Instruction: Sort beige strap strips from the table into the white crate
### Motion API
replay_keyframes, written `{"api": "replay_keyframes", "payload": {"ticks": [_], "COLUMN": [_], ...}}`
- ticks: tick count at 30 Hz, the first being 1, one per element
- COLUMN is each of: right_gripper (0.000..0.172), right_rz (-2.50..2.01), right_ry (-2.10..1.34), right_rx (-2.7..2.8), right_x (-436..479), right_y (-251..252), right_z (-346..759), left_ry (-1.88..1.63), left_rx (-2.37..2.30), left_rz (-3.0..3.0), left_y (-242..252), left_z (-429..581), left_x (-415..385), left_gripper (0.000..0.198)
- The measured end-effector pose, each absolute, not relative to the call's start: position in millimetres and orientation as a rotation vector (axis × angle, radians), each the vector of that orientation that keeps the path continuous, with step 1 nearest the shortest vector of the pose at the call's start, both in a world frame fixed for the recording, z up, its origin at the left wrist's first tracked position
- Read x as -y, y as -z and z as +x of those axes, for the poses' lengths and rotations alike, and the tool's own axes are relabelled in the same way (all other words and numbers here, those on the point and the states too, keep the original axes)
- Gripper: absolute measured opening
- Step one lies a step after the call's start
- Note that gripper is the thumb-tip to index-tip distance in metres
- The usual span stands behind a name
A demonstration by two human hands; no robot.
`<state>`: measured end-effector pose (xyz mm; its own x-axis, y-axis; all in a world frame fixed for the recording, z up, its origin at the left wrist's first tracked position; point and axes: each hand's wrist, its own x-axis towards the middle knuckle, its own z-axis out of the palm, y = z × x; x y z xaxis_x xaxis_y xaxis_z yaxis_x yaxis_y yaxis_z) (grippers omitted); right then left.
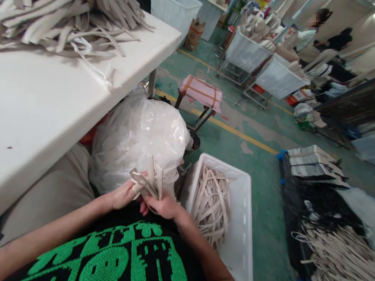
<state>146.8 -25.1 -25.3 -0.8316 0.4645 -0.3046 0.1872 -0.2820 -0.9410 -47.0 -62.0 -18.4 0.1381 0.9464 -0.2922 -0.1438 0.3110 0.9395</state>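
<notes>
Both my hands are together in front of my body, above my lap. Several beige fabric strips stick up from between them, their ends fanned apart. My left hand is closed on the strips from the left side. From the right, my right hand grips the same bunch, with the thumb along it. Just beyond the hands is a large clear plastic bag. Beside my right forearm stands a white plastic bin holding a tangle of similar beige strips.
A white table on the left carries a big heap of strips. A pink padded stool stands ahead on the green floor. More strips and stacked bundles lie at right. Wheeled bins and people are farther back.
</notes>
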Motion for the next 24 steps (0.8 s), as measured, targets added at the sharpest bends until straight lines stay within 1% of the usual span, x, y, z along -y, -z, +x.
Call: {"api": "replay_keyframes", "payload": {"ticks": [3, 4, 7, 10, 12, 17, 20, 24], "right_gripper": [0.056, 0.056, 0.055, 0.052, 0.051, 0.05, 0.048, 0.046], "right_rz": [-0.944, -0.988, -1.081, -1.112, -1.12, -1.146, -1.165, -1.18], "right_ry": [-2.257, -2.256, -2.253, -2.221, -2.216, -2.28, -2.291, -2.264], "right_rx": [1.491, 1.393, 1.126, 0.993, 0.971, 0.975, 0.969, 0.888], "right_x": [24.1, 22.7, 18.1, 16.0, 16.3, 17.8, 16.6, 12.1], "right_y": [32.5, 35.3, 41.8, 44.6, 46.4, 53.6, 56.0, 54.8], "right_z": [152.9, 157.5, 171.6, 178.4, 177.5, 168.2, 166.3, 166.8], "left_ry": [-0.98, -0.977, -0.834, -0.714, -0.638, -0.357, -0.326, -0.361], "left_rx": [-1.381, -1.511, -1.947, -2.208, -2.274, -2.245, -2.211, -2.265], "left_rz": [0.974, 0.976, 1.072, 1.227, 1.287, 1.25, 1.277, 1.347], "left_y": [28.2, 32.6, 46.9, 59.0, 64.8, 73.0, 67.5, 44.4], "left_z": [-62.7, -69.3, -91.2, -110.8, -119.2, -124.2, -123.1, -122.8], "left_x": [37.3, 28.0, 8.3, 7.1, 11.4, 12.3, 11.6, 20.0], "left_gripper": [0.042, 0.041, 0.025, 0.031, 0.03, 0.014, 0.018, 0.021]}}
